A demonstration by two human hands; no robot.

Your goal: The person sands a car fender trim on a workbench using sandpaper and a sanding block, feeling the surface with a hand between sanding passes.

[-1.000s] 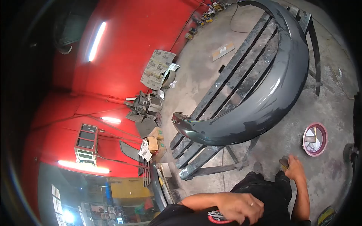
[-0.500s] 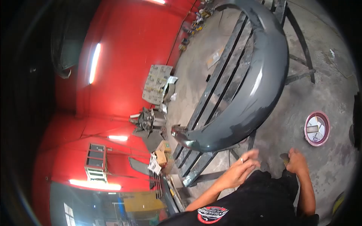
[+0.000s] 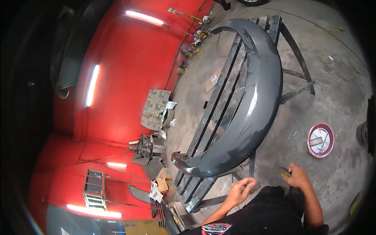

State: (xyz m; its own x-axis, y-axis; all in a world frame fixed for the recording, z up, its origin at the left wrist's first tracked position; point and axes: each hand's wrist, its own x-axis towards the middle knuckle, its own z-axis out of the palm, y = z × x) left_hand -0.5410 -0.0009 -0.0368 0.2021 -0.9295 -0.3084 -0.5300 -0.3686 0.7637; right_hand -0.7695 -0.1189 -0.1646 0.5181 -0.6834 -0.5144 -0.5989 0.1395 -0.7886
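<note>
A dark grey car bumper, wet-looking in patches, lies curved across a slatted stand. Short of its lower end is my left hand, fingers loosely bent, apart from the bumper, with nothing visible in it. My right hand grips a small flat sanding pad, dark on one face and yellowish below, held away from the bumper over the floor. Beyond that hand stands a round pinkish-purple basin with liquid and a light block inside.
The stand's leg and crossbar stick out on the right. Cardboard boxes and a patterned panel rest along the red wall. Small cans line the wall's foot. A wheel shows at the right edge.
The view has shifted, so the bumper sits lower and further left. My left hand's fingers have curled in from a looser spread. My right hand still holds the pad, now turned more into view.
</note>
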